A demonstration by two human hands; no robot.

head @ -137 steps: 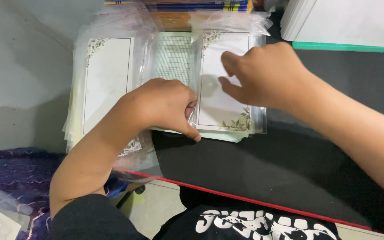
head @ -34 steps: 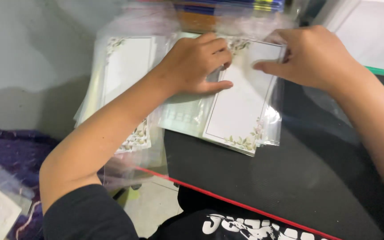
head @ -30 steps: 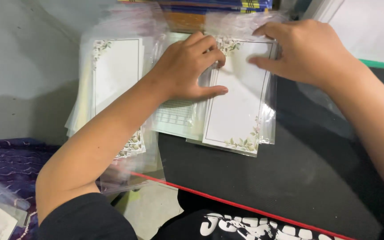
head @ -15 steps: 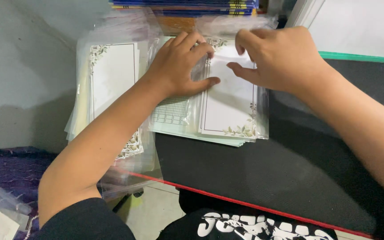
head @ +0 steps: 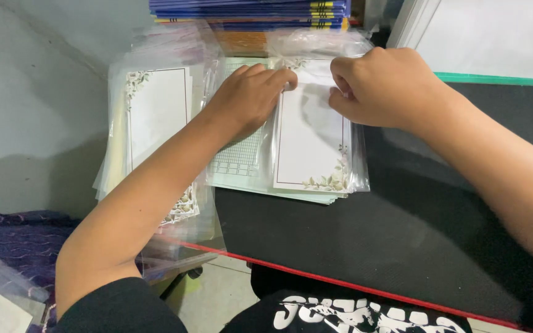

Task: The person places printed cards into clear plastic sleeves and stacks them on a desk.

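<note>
Right hand (head: 384, 86) curled, fingertips pinched on the top edge of the clear plastic sleeve (head: 356, 154). Left hand (head: 251, 92) lies flat, fingers together and extended, tips pressing the upper left corner of the floral-bordered card (head: 311, 142) inside that sleeve; not closed around anything. Card sits at the far left part of the black desk mat (head: 371, 246), long axis running away from the person, top end right under both hands; hands nearly meet at that end, right one holds the opening. Card is stiff white paper, thin dark frame line, leaf print at the corners; sleeve glossy, crinkled. Beneath it, a pale green grid sheet (head: 239, 154). Further left, overhanging the mat's left edge, a stack of sleeved cards (head: 155, 117). Behind, at the far edge, a pile of blue books (head: 248, 11).
</note>
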